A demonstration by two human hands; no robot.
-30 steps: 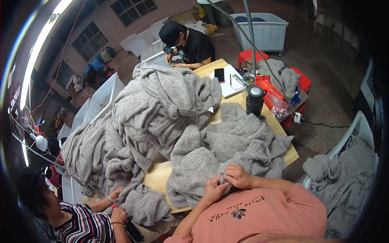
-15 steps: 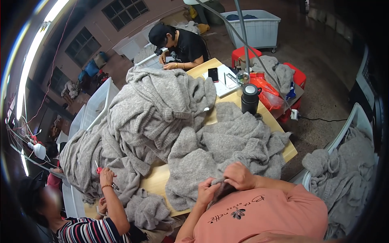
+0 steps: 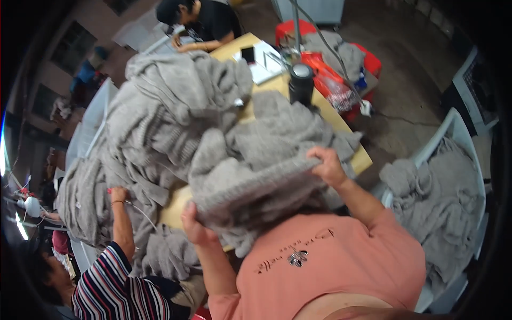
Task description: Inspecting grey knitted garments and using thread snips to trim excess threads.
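A grey knitted garment (image 3: 256,184) is stretched between my two hands, its ribbed edge running across in front of my chest. At the left end of that edge my left hand (image 3: 196,224) grips the knit, thumb up. My right hand (image 3: 326,164) is closed on the other end, higher and farther right. Some blur softens the cloth and fingers. Beyond it, more grey knitwear (image 3: 282,120) lies on the wooden table (image 3: 176,207), and a tall heap of grey garments (image 3: 165,106) rises to the left.
A dark bottle (image 3: 301,84), a phone (image 3: 247,55) and papers (image 3: 266,66) occupy the table's far end. To my right stands a white bin (image 3: 476,154) full of grey knitwear. One co-worker (image 3: 106,277) handles cloth at left; another (image 3: 210,24) sits at the far end. Red stools (image 3: 368,58) stand beyond.
My hands were close together at the cloth; now they are far apart, the left moved left, the right raised, with the garment's ribbed edge pulled out between them. The view has shifted too.
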